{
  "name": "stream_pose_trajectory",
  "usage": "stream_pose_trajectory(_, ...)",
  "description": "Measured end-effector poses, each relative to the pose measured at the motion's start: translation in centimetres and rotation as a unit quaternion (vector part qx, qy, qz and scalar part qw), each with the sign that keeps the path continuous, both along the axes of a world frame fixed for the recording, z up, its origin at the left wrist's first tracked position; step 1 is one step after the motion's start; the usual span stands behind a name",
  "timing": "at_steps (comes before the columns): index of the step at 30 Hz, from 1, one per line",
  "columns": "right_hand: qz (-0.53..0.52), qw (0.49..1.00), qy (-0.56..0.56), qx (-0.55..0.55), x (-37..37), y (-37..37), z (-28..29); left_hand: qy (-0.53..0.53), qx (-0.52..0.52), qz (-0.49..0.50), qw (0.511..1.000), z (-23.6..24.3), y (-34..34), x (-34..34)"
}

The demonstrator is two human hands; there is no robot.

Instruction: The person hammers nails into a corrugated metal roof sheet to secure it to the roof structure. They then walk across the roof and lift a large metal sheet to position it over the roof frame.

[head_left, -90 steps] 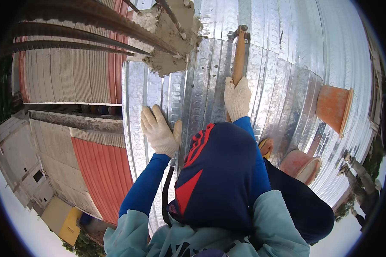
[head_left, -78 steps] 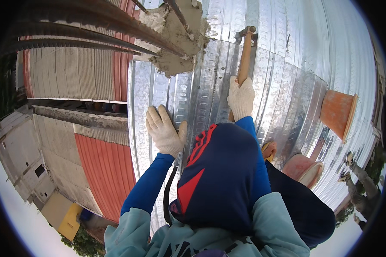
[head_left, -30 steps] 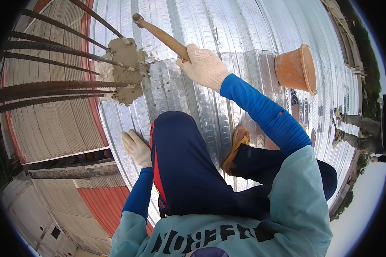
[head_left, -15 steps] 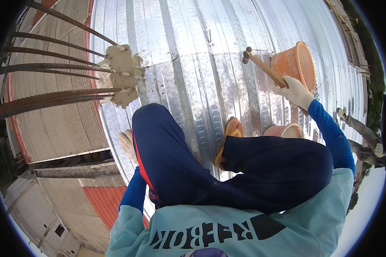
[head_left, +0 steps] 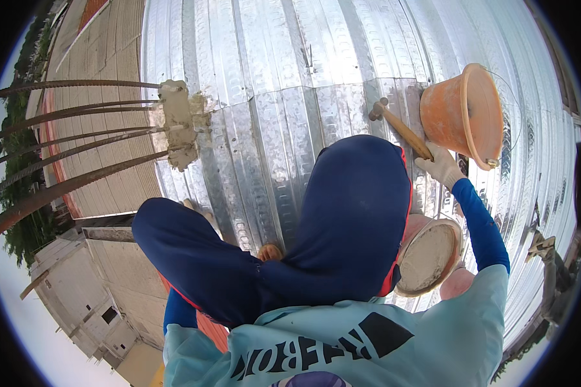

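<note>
My right hand [head_left: 440, 166], in a pale knit glove, is closed round the wooden handle of a hammer [head_left: 403, 129] beside a dirty orange bucket [head_left: 448, 113]. The hammer head lies over the ribbed metal sheeting [head_left: 316, 109], left of that bucket. My left hand [head_left: 192, 208] is mostly hidden behind my left knee, with only a bit of pale glove showing on the sheeting; its grip is unclear. A mortar-crusted bucket [head_left: 426, 255] stands beside my right thigh, below my right hand. My legs are bent, with toes showing between them.
Rusty rebar [head_left: 77, 109] rises at the left from a rough mortar patch [head_left: 181, 119]. The sheeting ends at the left, with older corrugated roofs [head_left: 103, 161] and buildings beyond. Another pink container [head_left: 457, 281] is partly hidden by my arm. A person's legs [head_left: 542, 264] are at the far right edge.
My right hand has carried the hammer rightward from the mortar patch to beside the orange bucket. My knees have shifted, covering more of my left hand, and the view has turned.
</note>
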State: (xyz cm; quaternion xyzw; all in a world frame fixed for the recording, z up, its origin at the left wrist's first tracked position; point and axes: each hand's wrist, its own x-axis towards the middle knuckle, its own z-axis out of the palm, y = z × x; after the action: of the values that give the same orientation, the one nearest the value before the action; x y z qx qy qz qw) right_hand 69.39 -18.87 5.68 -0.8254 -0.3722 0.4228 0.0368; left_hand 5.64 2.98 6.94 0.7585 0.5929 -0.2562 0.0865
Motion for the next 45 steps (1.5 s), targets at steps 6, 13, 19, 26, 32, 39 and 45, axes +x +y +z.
stream_pose_trajectory(6, -0.006, 1.000, 0.008, 0.012, 0.1, 1.3, -1.1, -0.089, -0.101, 0.026, 0.991, -0.6, 0.9, -4.8)
stream_pose_trajectory(13, 0.030, 0.996, -0.080, 0.007, -1.0, 1.9, -1.0, 0.043, -0.263, 0.110, 0.958, 7.4, 6.7, 9.7)
stream_pose_trajectory(19, -0.045, 0.989, -0.137, -0.036, -2.3, 1.6, -1.6, -0.257, -0.107, -0.181, 0.944, 4.6, 14.3, 24.6)
stream_pose_trajectory(26, -0.045, 0.991, -0.127, -0.011, -2.4, 2.2, -3.0, -0.322, 0.042, -0.457, 0.828, -4.8, 23.2, 37.9)
stream_pose_trajectory(32, -0.060, 0.993, -0.098, -0.014, -1.5, 2.4, -2.8, -0.245, 0.018, -0.584, 0.774, -7.9, 26.6, 44.6)
stream_pose_trajectory(39, -0.049, 0.992, -0.116, -0.006, -1.6, 2.9, -3.0, -0.180, -0.004, -0.745, 0.642, -9.8, 28.4, 48.0)
stream_pose_trajectory(45, -0.043, 0.991, -0.128, -0.007, -1.6, 2.6, -3.3, -0.178, -0.028, -0.799, 0.574, -11.0, 29.8, 48.2)
